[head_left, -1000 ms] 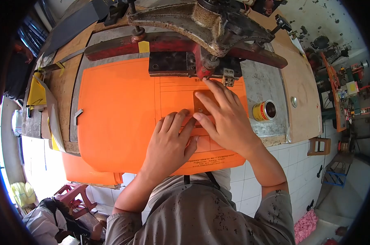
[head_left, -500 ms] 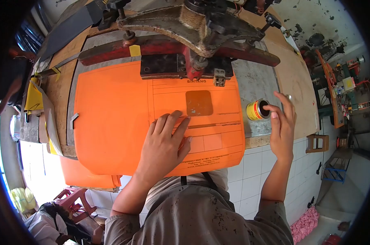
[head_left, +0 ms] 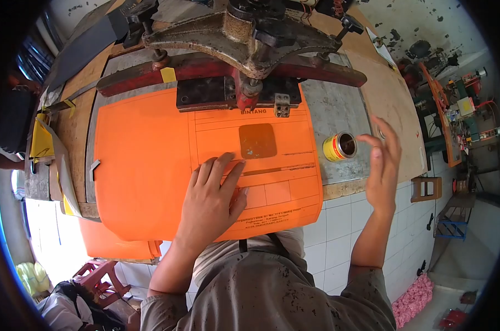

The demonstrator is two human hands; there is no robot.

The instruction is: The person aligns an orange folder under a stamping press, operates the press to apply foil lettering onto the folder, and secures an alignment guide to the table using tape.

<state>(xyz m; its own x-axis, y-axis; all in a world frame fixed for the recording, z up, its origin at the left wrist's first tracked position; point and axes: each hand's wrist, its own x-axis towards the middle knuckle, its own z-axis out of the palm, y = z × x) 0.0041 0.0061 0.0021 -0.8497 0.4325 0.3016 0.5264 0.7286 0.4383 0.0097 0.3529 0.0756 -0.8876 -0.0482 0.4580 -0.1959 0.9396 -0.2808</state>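
Resting hand: left hand (head_left: 208,190), fingers loosely spread on orange printed sheet (head_left: 142,160), just short of brown rounded-square patch (head_left: 258,140).
Other hand: right hand (head_left: 382,171), fingers loosely parted.
Container: uncovered round yellow-and-red metal tin (head_left: 332,149) just beside right fingertips, dark brown inside.

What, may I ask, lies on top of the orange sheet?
The left hand rests on the orange sheet, near a brown square. A black block covers part of the sheet's edge. Anything beneath hand or block is hidden.

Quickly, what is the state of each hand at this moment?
Left hand: open, resting on the orange sheet.
Right hand: open beside the can, index finger bent, nothing visibly held.
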